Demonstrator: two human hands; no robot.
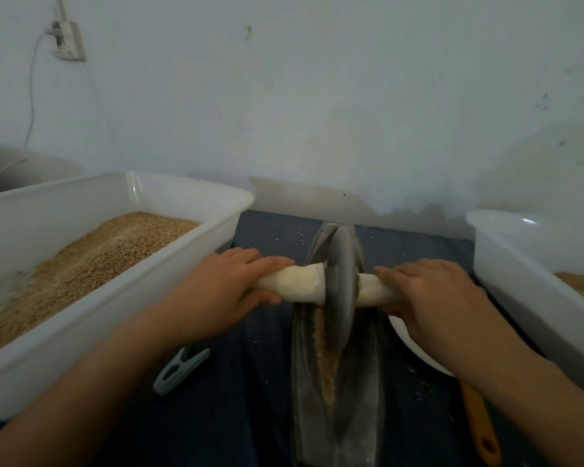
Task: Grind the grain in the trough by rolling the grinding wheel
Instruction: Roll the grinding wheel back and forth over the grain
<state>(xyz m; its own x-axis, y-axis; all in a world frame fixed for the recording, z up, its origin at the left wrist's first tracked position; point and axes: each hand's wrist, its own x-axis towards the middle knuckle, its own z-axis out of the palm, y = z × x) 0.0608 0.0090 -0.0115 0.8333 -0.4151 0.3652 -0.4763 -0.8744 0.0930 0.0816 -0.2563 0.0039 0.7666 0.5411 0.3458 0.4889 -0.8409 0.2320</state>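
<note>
The grinding wheel [342, 284] stands upright in the long metal trough [338, 382] at the middle of the dark-covered counter [236, 416], with a line of grain [327, 362] lying in the groove just in front of it. The left hand [223, 291] and right hand [432, 298] each wrap their fingers round the cloth-bound handle [297, 284] on either side of the wheel. White tubs [115, 298] holding grain flank the trough, a grey clip [179, 369] lies near the left forearm, and no readable writing shows anywhere.
</note>
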